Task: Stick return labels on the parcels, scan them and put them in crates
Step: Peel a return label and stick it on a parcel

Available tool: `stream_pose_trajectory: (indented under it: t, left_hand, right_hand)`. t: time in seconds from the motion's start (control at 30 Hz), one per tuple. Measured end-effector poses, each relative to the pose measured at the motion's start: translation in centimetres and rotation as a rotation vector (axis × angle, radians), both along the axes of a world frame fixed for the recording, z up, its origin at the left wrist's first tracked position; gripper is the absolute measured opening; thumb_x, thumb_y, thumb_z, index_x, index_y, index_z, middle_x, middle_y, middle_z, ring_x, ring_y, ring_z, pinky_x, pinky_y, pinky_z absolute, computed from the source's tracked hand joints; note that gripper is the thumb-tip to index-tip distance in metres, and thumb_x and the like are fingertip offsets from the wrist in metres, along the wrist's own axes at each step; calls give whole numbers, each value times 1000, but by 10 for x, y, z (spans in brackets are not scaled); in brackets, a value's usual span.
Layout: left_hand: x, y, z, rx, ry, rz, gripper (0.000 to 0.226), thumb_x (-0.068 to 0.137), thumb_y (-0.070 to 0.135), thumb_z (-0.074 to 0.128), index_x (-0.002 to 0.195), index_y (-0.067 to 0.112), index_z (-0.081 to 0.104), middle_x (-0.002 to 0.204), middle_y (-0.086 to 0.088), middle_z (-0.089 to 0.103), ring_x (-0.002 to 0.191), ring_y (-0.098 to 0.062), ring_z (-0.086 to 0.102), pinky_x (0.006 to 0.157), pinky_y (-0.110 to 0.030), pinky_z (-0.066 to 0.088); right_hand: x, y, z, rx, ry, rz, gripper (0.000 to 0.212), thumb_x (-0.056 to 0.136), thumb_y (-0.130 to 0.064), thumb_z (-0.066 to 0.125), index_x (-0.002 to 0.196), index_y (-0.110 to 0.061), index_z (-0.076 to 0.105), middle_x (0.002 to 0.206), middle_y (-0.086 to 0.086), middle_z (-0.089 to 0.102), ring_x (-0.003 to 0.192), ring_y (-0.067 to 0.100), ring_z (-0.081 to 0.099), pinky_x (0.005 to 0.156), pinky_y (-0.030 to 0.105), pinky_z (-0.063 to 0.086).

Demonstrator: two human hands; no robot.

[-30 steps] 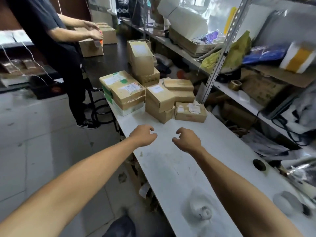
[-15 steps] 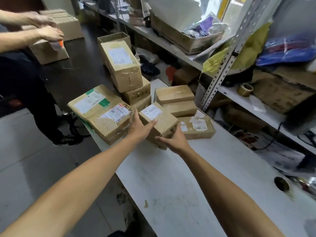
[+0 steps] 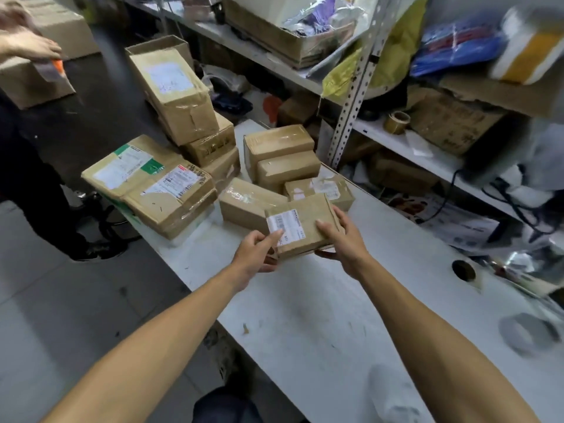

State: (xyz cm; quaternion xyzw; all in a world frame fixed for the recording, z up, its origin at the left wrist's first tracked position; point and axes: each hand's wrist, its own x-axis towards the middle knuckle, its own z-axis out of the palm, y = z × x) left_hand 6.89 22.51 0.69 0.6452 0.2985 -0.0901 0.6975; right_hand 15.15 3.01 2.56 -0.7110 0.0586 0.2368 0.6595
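Above the white table (image 3: 305,315), both the left hand (image 3: 254,258) and right hand (image 3: 341,239) clasp a small labelled parcel (image 3: 302,227), lifted from the pile of parcels (image 3: 189,166) at eleven o'clock, so labelling, scanning and crating seemingly remain.

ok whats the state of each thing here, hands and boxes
small brown cardboard parcel with white label: lifted off the table, label up, held at both ends
left hand: grips the parcel's near left corner
right hand: grips its right end
brown parcels stacked on the white table: taped shut, resting
roll of brown tape on the shelf: lying unused
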Motion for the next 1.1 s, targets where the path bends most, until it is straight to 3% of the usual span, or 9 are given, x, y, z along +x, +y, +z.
stream_pose_trajectory:
  t: [0.17, 0.27, 0.37, 0.5, 0.63, 0.8, 0.87, 0.97, 1.1]
  left_hand:
    - [-39, -66, -7, -195, 63, -264, 62, 85, 45, 78, 133, 14, 53, 122, -12, 68, 102, -29, 72, 84, -43, 62]
    - [-53, -119, -10, -336, 133, -445, 53, 84, 30, 77, 125, 1, 65, 122, -28, 66, 103, -36, 70, 89, -40, 60]
    - [-66, -176, -16, -416, 176, -463, 42, 85, 19, 77, 120, -4, 67, 114, -25, 65, 103, -38, 69, 89, -40, 60]
    - [-84, -246, -29, -489, 203, -422, 25, 92, 9, 67, 114, -4, 68, 112, -19, 66, 105, -33, 65, 98, -39, 56]
    - [-90, -293, -36, -530, 224, -377, 24, 92, 6, 67, 114, -3, 67, 116, -19, 66, 102, -26, 64, 101, -36, 53]
    - [-91, -329, -37, -499, 176, -405, 25, 92, 2, 66, 117, -3, 66, 107, -13, 71, 97, -22, 67, 98, -31, 53]
    - [-90, -335, -38, -485, 161, -420, 28, 91, 1, 68, 118, -3, 66, 103, -12, 73, 95, -21, 69, 93, -29, 56]
    - [-87, -338, -38, -477, 150, -416, 32, 89, 2, 70, 120, -5, 65, 109, -14, 73, 97, -21, 70, 87, -27, 58]
    - [-79, -333, -37, -484, 115, -367, 37, 86, 2, 74, 121, -8, 63, 116, -18, 71, 100, -23, 71, 81, -26, 60]
  right_hand:
    - [-58, -123, 15, -39, 16, 79, 47, 87, -27, 78, 130, -34, 61, 129, 4, 62, 111, 27, 66, 75, 49, 62]
    - [-96, -183, 16, -69, -6, -7, 44, 87, -23, 78, 126, -32, 62, 123, 1, 64, 108, 24, 68, 71, 48, 63]
    - [-129, -237, 5, -164, -72, -213, 45, 90, -26, 76, 132, -19, 61, 122, 1, 62, 107, 21, 67, 75, 46, 63]
    - [-181, -313, -14, -524, -178, -507, 27, 98, -29, 64, 120, -14, 67, 110, 3, 68, 99, 18, 63, 79, 29, 51]
    - [-259, -371, -49, -845, -74, -687, 31, 90, -37, 71, 112, -18, 61, 107, 3, 59, 105, 23, 57, 86, 33, 46]
    - [-315, -383, -88, -521, 289, -699, 67, 79, -61, 76, 125, -20, 50, 116, 1, 57, 112, 23, 57, 96, 37, 48]
    - [-315, -378, -92, -348, 348, -628, 60, 79, -57, 79, 119, -19, 55, 111, 2, 64, 98, 23, 66, 84, 34, 52]
    - [-308, -370, -91, -340, 395, -596, 34, 88, -39, 76, 99, -9, 65, 81, 6, 66, 64, 19, 64, 61, 29, 52]
    - [-284, -362, -62, -208, 430, -668, 26, 93, -29, 68, 94, -4, 62, 69, 7, 60, 54, 19, 56, 51, 28, 46]
